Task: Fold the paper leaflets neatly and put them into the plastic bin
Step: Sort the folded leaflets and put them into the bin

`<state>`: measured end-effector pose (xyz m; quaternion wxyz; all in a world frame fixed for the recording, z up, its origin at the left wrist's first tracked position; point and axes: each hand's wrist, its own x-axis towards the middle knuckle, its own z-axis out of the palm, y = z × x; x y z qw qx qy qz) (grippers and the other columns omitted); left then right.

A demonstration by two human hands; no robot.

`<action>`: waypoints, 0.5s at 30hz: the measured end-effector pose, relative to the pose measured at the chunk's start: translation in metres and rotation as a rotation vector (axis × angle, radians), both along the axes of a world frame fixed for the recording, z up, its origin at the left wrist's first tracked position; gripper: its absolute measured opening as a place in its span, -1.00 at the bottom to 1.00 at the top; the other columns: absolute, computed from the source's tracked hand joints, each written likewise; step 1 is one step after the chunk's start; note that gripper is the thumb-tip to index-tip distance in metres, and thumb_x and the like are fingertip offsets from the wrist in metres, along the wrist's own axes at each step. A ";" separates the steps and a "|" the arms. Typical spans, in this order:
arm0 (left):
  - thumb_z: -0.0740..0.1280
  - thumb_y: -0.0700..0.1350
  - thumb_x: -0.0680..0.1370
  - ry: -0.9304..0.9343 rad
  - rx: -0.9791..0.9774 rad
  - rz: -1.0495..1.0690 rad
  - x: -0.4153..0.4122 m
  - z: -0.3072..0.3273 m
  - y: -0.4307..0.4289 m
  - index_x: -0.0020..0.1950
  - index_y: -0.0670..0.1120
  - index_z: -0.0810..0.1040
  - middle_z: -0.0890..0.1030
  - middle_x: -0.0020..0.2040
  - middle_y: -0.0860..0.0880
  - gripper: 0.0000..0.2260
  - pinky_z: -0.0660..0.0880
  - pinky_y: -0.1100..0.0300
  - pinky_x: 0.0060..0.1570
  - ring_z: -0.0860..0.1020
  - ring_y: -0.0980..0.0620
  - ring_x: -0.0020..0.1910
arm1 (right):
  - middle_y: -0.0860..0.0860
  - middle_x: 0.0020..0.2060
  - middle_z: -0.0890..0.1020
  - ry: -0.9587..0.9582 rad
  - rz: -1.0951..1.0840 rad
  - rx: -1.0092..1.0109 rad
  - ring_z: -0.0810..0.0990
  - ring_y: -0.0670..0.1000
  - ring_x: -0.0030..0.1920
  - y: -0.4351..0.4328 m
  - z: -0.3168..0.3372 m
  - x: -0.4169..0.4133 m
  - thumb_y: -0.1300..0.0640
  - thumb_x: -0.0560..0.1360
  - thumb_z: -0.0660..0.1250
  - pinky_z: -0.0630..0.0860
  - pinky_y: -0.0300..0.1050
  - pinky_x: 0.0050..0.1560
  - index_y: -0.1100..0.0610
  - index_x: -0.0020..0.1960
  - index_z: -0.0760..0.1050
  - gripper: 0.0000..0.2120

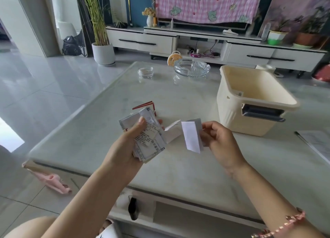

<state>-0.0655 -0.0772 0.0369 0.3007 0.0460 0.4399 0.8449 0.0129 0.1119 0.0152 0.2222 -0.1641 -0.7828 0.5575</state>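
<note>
One folded leaflet, pinched upright in your right hand. The bin sits just beyond it, toward the right edge of the tabletop. Your left hand grips the stack.

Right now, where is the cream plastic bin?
In the head view, the plastic bin stands right of centre on the table, just beyond the right hand, with the glass ashtray farther back to its left.

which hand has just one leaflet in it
The right hand, nearer the bin, pinches a single white folded leaflet; the left hand grips a thick bundle of printed ones.
</note>
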 end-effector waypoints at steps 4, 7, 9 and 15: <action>0.27 -0.07 0.49 0.033 -0.004 -0.119 0.014 0.002 0.021 0.15 -0.12 0.54 0.69 -0.04 -0.09 -0.73 0.62 0.14 -0.26 0.67 -0.01 -0.12 | 0.08 -0.16 0.63 -0.034 -0.002 -0.319 0.58 -0.02 -0.23 -0.006 0.010 0.013 0.37 0.54 0.16 0.52 -0.26 -0.34 0.13 -0.10 0.52 -0.77; 0.26 -0.06 0.50 0.076 -0.032 -0.180 0.026 0.000 0.036 0.13 -0.13 0.56 0.67 0.02 -0.12 -0.73 0.61 0.09 -0.23 0.65 -0.05 -0.06 | 0.09 -0.18 0.65 -0.027 0.009 -0.311 0.60 -0.02 -0.24 -0.013 0.014 0.020 0.33 0.55 0.19 0.55 -0.20 -0.33 0.14 -0.04 0.51 -0.83; 0.21 -0.08 0.54 0.104 -0.034 -0.198 0.032 0.000 0.045 0.12 -0.17 0.56 0.66 0.02 -0.17 -0.75 0.61 -0.03 -0.11 0.64 -0.12 -0.03 | 0.10 -0.22 0.65 -0.006 0.026 -0.278 0.62 -0.05 -0.28 -0.017 0.016 0.024 0.31 0.56 0.17 0.56 -0.20 -0.35 0.14 -0.02 0.49 -0.85; 0.23 -0.06 0.50 0.122 -0.045 -0.198 0.034 -0.002 0.058 0.08 -0.13 0.58 0.66 0.02 -0.16 -0.74 0.60 0.03 -0.02 0.64 -0.10 -0.01 | 0.10 -0.25 0.62 0.073 0.069 -0.225 0.61 -0.08 -0.29 -0.016 0.021 0.033 0.02 0.55 0.18 0.55 -0.21 -0.37 0.17 -0.04 0.53 -0.75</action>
